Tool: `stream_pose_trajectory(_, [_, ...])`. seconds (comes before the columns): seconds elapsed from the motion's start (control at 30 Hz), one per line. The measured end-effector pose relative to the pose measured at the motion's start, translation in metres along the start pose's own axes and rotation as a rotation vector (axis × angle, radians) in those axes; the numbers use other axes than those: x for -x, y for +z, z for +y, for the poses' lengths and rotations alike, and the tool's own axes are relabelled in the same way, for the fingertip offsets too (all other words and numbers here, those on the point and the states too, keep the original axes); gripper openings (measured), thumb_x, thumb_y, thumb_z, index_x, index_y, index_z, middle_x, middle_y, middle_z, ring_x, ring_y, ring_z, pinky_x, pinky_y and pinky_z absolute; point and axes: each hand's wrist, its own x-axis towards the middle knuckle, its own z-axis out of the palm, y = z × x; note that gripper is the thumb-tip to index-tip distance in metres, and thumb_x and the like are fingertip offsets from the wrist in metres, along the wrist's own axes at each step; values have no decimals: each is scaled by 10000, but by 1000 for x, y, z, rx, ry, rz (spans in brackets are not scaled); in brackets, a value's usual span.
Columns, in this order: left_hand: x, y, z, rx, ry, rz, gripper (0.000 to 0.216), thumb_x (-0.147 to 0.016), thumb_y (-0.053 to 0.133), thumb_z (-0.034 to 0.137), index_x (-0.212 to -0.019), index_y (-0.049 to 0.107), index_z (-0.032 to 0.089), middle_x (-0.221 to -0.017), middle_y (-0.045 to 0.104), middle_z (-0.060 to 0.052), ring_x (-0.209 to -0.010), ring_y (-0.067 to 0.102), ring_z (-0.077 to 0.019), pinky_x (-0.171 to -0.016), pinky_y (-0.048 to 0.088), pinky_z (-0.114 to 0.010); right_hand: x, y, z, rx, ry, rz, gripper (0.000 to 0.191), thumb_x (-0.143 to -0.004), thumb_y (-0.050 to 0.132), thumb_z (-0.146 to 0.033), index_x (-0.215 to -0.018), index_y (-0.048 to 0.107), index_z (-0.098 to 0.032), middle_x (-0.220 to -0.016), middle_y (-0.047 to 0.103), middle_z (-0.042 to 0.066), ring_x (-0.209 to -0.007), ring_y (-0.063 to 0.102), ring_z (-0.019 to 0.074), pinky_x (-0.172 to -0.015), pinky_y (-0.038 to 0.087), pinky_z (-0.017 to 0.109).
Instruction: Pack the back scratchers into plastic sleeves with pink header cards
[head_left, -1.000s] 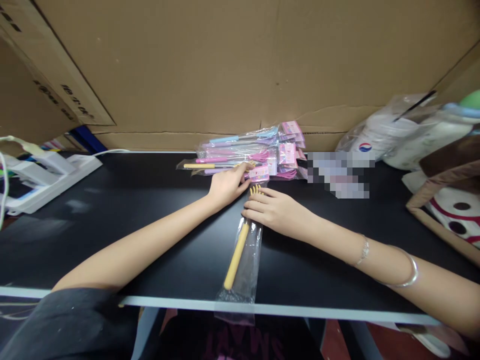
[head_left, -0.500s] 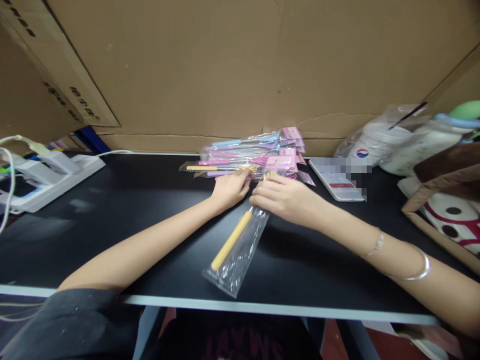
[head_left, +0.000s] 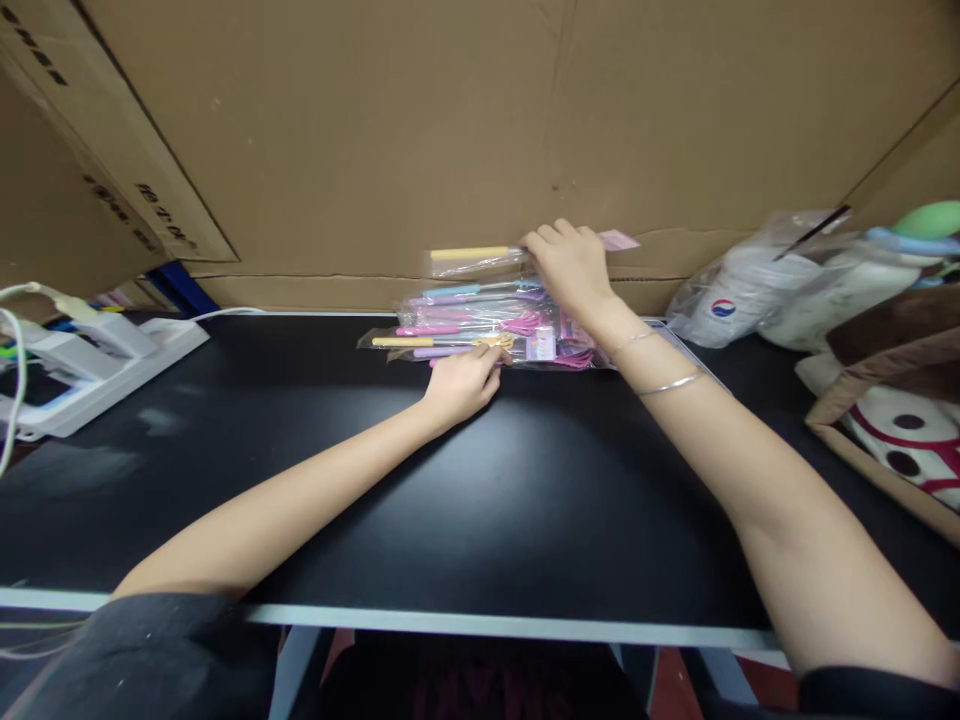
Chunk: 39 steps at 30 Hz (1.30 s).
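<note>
A pile of clear-bagged tools (head_left: 487, 320) with pastel handles and pink cards lies at the back of the black table (head_left: 375, 470), against a cardboard wall. My right hand (head_left: 570, 265) is closed on a bagged yellow-handled tool (head_left: 472, 258) and holds it level above the pile. My left hand (head_left: 461, 382) rests at the pile's front edge. Its fingers are curled and touch the nearest bag.
Large cardboard sheets (head_left: 450, 130) stand behind the table. A white power strip (head_left: 97, 350) with cables lies at the left. Plastic bags with a cup (head_left: 742, 290) and a brown and white bag (head_left: 892, 400) crowd the right side.
My right hand lifted the bagged yellow-handled tool from the table's middle and carried it back, above the pile. My left hand stayed at the pile's front.
</note>
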Motion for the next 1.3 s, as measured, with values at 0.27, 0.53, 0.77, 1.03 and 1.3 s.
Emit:
stream_pose_trajectory(0.27, [-1, 0, 0, -7, 15, 2, 280, -921, 440, 229, -1148, 604, 255, -1145, 692, 6, -903, 689, -184, -598, 429, -265, 4, 25, -22, -53, 7, -101, 311, -953, 361, -129, -1061, 650, -86, -1043, 686, 188, -972, 568, 282, -735, 375, 360])
stream_pose_trajectory(0.53, [0, 0, 1, 3, 3, -10, 290, -917, 446, 231, -1170, 588, 241, -1129, 698, -15, -898, 686, -189, -615, 447, -255, 22, 25, -21, -181, -111, -33, 437, -963, 436, -270, -1331, 544, -62, -1372, 564, 204, -1263, 462, 340, -1017, 333, 507])
stream_pose_trajectory(0.77, [-1, 4, -2, 19, 41, -9, 291, -927, 412, 210, -1167, 576, 209, -1113, 687, -49, -901, 683, -201, -711, 495, -276, 78, 3, -30, -151, -271, -21, 292, -969, 391, -192, -1025, 664, -107, -978, 695, 140, -984, 559, 271, -775, 419, 363])
stream_pose_trajectory(1.03, [-1, 5, -3, 43, 62, -3, 290, -913, 414, 189, -1146, 585, 212, -1144, 676, -40, -945, 678, -215, -756, 509, -299, 125, 5, -35, -181, -340, -19, 216, -941, 456, -162, -913, 669, -142, -875, 685, 94, -869, 555, 214, -667, 362, 313])
stream_pose_trajectory(1.3, [0, 2, 0, 19, 47, -15, 284, -921, 419, 213, -1119, 620, 246, -1128, 685, -14, -944, 680, -202, -686, 489, -269, 128, 17, -36, -409, -342, -46, 216, -951, 434, -150, -980, 648, -153, -947, 680, 83, -907, 591, 208, -755, 457, 300])
